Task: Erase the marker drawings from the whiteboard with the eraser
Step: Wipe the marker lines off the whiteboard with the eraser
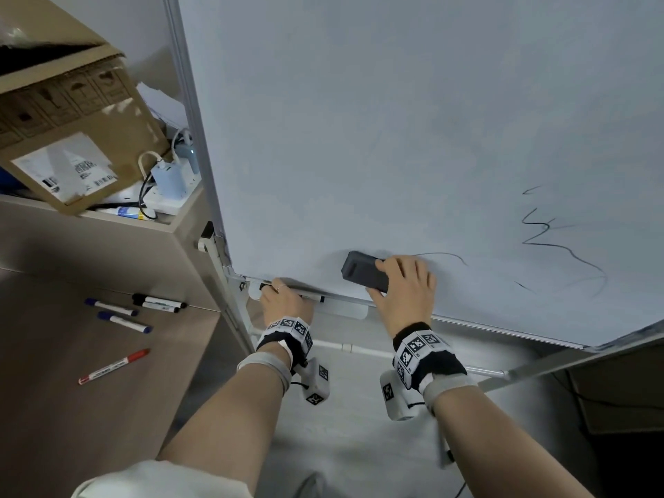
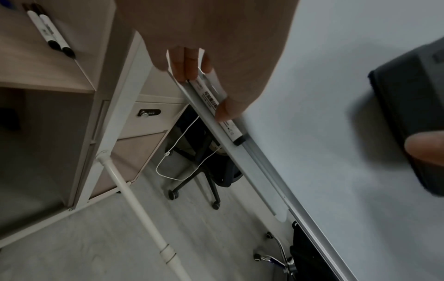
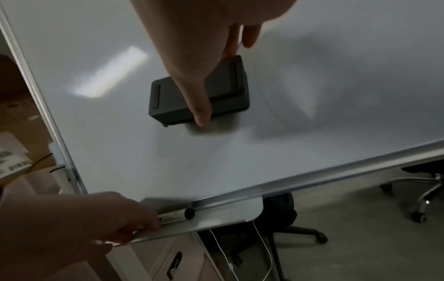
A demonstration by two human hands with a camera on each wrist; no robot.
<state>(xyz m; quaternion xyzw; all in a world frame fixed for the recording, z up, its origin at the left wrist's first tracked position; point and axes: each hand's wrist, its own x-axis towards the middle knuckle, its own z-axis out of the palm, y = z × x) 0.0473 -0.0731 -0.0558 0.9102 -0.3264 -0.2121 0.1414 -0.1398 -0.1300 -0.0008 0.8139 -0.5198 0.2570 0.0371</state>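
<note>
My right hand (image 1: 404, 287) grips the eraser (image 1: 364, 271), thumb and fingers curled over it, pressing it flat on the whiteboard (image 1: 395, 120) low down, just above the tray (image 1: 345, 308). Marker lines (image 1: 549, 242) lie to its right. My left hand (image 1: 284, 303) holds the tray's left end, thumb on a marker (image 2: 216, 106) lying there

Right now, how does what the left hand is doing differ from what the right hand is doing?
The right hand grips the dark eraser against the whiteboard; the left hand holds the tray at the board's bottom edge, fingers curled under its lip and thumb on a black-capped marker lying in it. The right hand sits higher, next to the remaining black scribbles; the left hand is by the board's lower left corner. Both wear tagged wristbands.
</note>
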